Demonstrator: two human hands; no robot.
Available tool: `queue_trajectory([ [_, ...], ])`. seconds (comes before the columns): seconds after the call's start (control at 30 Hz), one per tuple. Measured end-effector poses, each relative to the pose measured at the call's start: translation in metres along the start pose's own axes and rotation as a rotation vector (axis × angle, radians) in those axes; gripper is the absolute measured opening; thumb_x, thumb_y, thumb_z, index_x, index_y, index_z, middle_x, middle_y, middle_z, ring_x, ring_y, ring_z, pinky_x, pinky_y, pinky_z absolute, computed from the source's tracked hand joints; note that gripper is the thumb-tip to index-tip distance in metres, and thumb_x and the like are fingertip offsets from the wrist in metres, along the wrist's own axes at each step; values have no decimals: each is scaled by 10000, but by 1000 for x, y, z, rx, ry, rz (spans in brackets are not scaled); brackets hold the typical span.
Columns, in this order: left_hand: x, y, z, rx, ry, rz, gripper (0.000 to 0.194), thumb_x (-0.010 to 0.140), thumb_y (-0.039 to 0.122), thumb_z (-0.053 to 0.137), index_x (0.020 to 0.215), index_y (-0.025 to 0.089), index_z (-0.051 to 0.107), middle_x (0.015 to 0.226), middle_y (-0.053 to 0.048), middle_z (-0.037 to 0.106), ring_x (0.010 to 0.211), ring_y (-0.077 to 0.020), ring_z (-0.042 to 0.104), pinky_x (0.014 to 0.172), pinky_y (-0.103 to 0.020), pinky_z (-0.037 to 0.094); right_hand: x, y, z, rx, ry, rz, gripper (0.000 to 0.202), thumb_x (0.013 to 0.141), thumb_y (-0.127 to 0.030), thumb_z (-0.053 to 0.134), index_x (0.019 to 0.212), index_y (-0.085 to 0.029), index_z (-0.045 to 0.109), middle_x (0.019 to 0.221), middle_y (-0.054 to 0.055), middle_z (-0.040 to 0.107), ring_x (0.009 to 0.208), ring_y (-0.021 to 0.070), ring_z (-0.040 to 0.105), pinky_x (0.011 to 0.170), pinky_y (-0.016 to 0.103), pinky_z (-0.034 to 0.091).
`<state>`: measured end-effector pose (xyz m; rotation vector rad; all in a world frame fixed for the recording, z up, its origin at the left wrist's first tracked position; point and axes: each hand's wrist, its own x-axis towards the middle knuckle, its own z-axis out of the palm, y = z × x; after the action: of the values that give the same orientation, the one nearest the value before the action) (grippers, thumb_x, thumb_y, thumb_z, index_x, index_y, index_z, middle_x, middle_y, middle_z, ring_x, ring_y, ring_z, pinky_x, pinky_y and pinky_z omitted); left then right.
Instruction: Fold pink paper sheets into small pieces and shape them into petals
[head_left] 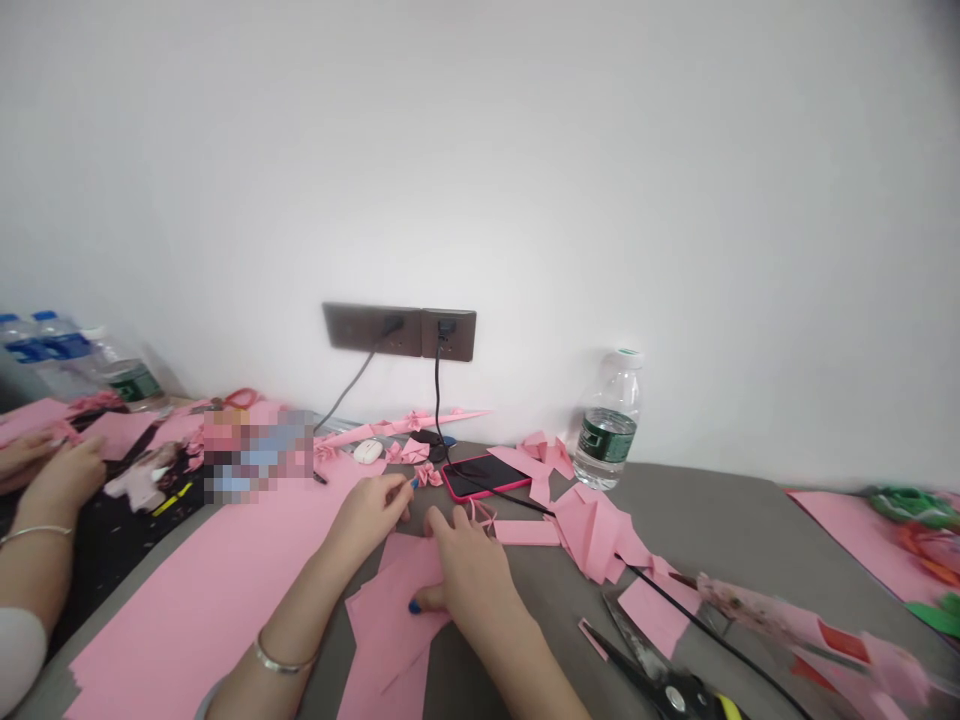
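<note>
My left hand [373,515] is closed, its fingertips pinched together at the far edge of a stack of pink paper pieces [394,600]. What they hold, if anything, is too small to make out. Beside it, my right hand [474,570] rests over the same stack with its thumb and fingers apart, the fingertips close to a thin curled pink strip [482,514]. Just beyond my hands lie a small folded pink paper flower [428,475] and a phone in a bright pink case [486,474]. A flat pink strip [529,533] lies right of my right hand.
Black-handled scissors [660,680] lie open at the front right. A water bottle [609,425] stands by the wall, near crumpled pink paper [596,530]. A black cable [517,500] crosses the table. Large pink sheets [225,590] cover the left side, near another person's hands [64,480].
</note>
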<state>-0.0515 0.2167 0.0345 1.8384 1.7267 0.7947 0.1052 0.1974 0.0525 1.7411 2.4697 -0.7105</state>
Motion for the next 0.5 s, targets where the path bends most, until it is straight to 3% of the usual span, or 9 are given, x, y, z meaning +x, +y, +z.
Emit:
queue_trajectory([
  [0.2, -1, 2, -1, 24, -76, 76, 332, 888, 360, 438, 625, 195, 558, 616, -7, 656, 575, -167, 581, 553, -241, 360, 1, 5, 2, 11, -16, -19, 692, 499, -316, 888, 1080, -189, 536, 1158, 133, 565, 1038, 328, 596, 827, 424, 454],
  [0.33, -2, 4, -4, 35, -241, 142, 280, 848, 389, 516, 683, 190, 624, 610, 10, 591, 579, -154, 513, 524, -236, 311, 1, 7, 0, 33, -7, -25, 658, 505, -278, 885, 1053, -174, 536, 1152, 132, 578, 1057, 321, 600, 818, 392, 455],
  [0.5, -3, 0, -16, -153, -498, 94, 181, 782, 337, 581, 740, 177, 653, 651, 14, 552, 589, -135, 457, 533, -231, 319, -3, 7, -8, 114, -54, 1, 557, 569, -185, 844, 1033, -163, 536, 1047, 104, 656, 952, 274, 649, 700, 299, 420],
])
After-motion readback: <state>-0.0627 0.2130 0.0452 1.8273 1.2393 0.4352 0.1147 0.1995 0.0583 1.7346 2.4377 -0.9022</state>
